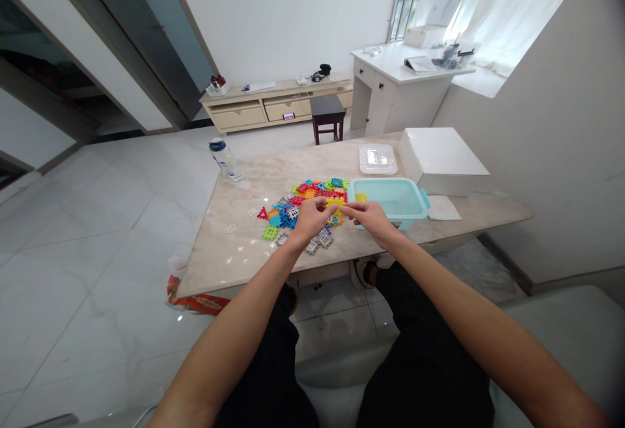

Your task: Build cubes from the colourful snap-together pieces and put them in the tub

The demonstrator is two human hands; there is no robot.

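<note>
Above the pile of toy building tiles (pixel 284 213), my left hand (pixel 312 217) and my right hand (pixel 367 217) pinch yellow interlocking tiles (pixel 336 203) between thumbs and fingers. One yellow tile is tilted up and another part shows just below it; whether they are joined I cannot tell. The pile beneath mixes red, blue, green, orange and grey notched pieces, partly hidden by my hands. Just right of the pile is a light-teal plastic bin (pixel 390 187), with a yellow piece (pixel 361 197) inside its left end. My right hand is in front of the bin's near left corner.
On the marble table (pixel 229 252) stand a water bottle (pixel 224 159) at the far left, a clear plastic lid (pixel 377 159) and a white box (pixel 442 154) behind the bin. A white sheet (pixel 443 208) lies to the bin's right. A dark stool (pixel 327 112) stands beyond the table.
</note>
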